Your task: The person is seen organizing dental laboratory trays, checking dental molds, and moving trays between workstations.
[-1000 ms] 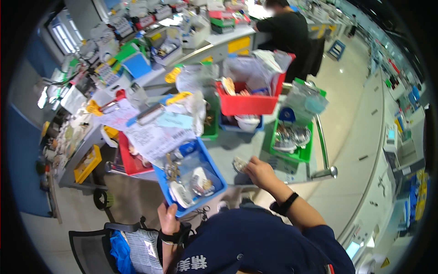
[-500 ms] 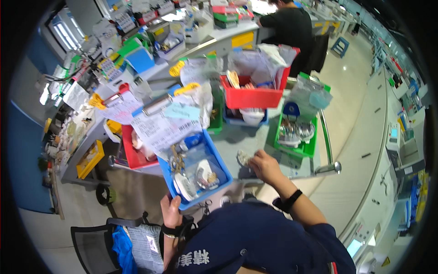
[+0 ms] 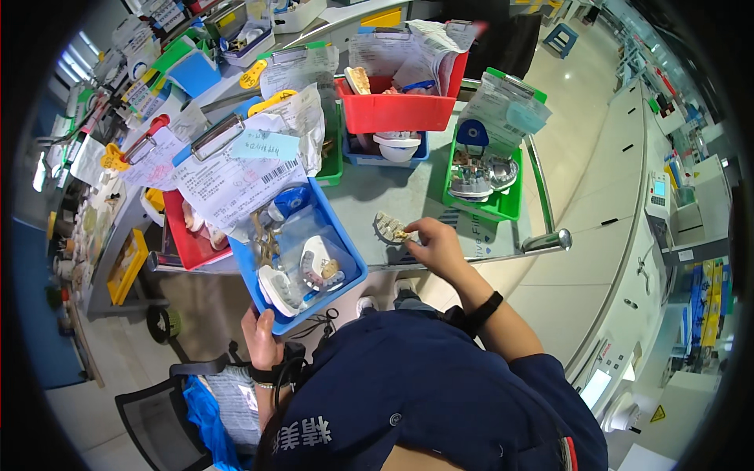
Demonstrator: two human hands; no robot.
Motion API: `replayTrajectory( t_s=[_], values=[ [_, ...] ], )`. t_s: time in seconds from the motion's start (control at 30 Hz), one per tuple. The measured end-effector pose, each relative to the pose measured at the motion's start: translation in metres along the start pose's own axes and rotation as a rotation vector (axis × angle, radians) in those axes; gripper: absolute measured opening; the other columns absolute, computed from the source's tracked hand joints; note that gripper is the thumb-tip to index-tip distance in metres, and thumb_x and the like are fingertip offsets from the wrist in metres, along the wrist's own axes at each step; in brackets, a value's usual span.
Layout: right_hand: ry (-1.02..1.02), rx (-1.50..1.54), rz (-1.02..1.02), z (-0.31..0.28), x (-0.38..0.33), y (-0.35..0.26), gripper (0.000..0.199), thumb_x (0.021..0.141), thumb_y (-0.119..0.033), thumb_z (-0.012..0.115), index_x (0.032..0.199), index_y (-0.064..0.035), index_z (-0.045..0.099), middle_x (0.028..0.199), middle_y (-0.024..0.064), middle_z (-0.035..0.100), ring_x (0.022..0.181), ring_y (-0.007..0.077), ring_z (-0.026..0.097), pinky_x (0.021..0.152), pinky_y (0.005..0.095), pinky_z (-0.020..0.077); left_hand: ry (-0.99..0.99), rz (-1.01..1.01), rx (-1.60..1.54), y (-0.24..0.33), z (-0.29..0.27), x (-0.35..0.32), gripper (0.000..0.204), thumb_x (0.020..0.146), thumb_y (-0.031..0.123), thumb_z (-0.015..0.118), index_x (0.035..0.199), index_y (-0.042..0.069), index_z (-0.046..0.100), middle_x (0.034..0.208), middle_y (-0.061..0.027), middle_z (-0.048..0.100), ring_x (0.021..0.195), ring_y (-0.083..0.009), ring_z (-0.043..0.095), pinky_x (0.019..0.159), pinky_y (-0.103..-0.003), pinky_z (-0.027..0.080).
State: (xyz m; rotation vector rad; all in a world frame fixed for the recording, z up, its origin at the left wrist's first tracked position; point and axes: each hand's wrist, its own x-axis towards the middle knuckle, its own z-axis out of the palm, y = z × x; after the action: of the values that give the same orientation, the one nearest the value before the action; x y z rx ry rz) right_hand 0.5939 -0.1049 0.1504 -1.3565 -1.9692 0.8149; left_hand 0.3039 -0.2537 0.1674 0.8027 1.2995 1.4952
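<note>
At its near corner, a blue tray [image 3: 345, 243] is gripped by my left hand [image 3: 262, 337], thumb up on the rim. Inside it lie white plaster dental models [image 3: 277, 290], a clear bag with another model, and a brass-coloured metal articulator [image 3: 265, 243]. A clipboard [image 3: 216, 135] with a printed form and a light-blue note rests over its far end. To the right, my right hand [image 3: 436, 247] pinches the edge of a plaster dental arch model [image 3: 387, 227], low at the near edge of the grey trolley top [image 3: 369, 200]. Its fingertips are closed on the model's right end.
Beyond stand a red tray [image 3: 397, 114] stacked on a blue tray [image 3: 385, 159], a green tray [image 3: 506, 210] with models, and a red tray [image 3: 192, 243] to the left. A metal trolley rail [image 3: 548, 241] ends at right. Below left is an office chair [image 3: 161, 420].
My right hand has lowered the dental arch model toward the trolley top. The view has shifted, and the blue tray stays in my left hand.
</note>
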Motion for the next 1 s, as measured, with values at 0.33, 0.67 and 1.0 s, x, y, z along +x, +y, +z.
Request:
replayTrajectory(
  t_s=[0.33,0.67,1.0],
  values=[
    [-0.038,-0.590,-0.153,0.029,0.012,0.002,0.006,0.070,-0.012,0.052,0.071,-0.0053,0.053,0.069,0.0106,0.055,0.062,0.0273,0.058,0.051,0.0371,0.0467,0.066,-0.015,-0.079,-0.007,-0.006,-0.005,0.053,0.077,0.019,0.055,0.116,-0.013,0.038,0.111,-0.0163,0.050,0.099,-0.0218,0.051,0.089,-0.031,0.037],
    [0.559,0.158,0.041,-0.118,0.010,-0.003,0.014,0.083,-0.016,0.053,0.085,-0.0023,0.051,0.061,0.0106,0.051,0.053,0.0172,0.051,0.051,0.0274,0.0407,0.046,-0.033,-0.074,-0.006,-0.010,-0.004,0.062,0.077,0.031,0.059,0.117,-0.012,0.038,0.111,-0.0159,0.051,0.098,-0.0221,0.052,0.087,-0.031,0.038],
    [-0.134,-0.614,0.333,-0.142,0.031,0.068,0.015,0.068,-0.011,0.056,0.078,-0.0016,0.062,0.079,0.0204,0.059,0.079,0.0344,0.058,0.070,0.0418,0.0456,0.066,0.003,-0.104,-0.010,0.000,0.006,0.057,0.078,0.028,0.058,0.115,-0.013,0.040,0.108,-0.0159,0.053,0.095,-0.0211,0.053,0.086,-0.031,0.040]
  ],
)
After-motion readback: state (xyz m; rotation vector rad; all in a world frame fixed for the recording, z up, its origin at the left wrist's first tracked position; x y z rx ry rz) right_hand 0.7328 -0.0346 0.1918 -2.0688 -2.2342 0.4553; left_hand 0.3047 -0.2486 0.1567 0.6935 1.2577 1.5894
